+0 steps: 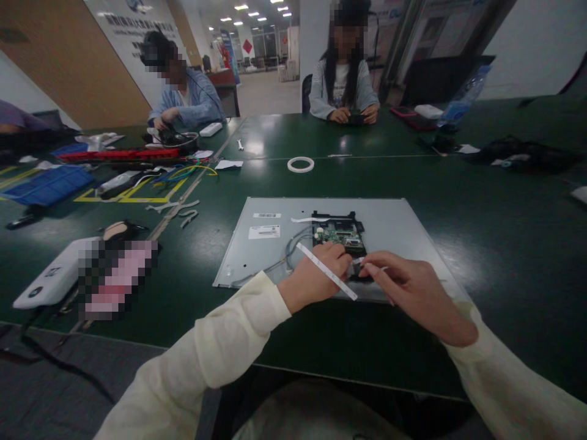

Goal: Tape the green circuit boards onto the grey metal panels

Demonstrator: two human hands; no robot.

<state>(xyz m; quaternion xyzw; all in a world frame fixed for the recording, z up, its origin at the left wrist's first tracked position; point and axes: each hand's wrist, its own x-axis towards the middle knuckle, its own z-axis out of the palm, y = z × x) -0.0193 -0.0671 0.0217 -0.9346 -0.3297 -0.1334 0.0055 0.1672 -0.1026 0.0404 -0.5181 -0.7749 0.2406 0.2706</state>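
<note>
On the near side of the dark green bench (pixel 257 183) lies a flat silver-grey metal panel (pixel 389 229), its black plastic frame (pixel 339 220) holding a green circuit board (pixel 337 235). The right hand's (pixel 415 287) grip pinches a small white strip (pixel 358 261); the left hand's (pixel 314 282) grip I can't make out.
</note>
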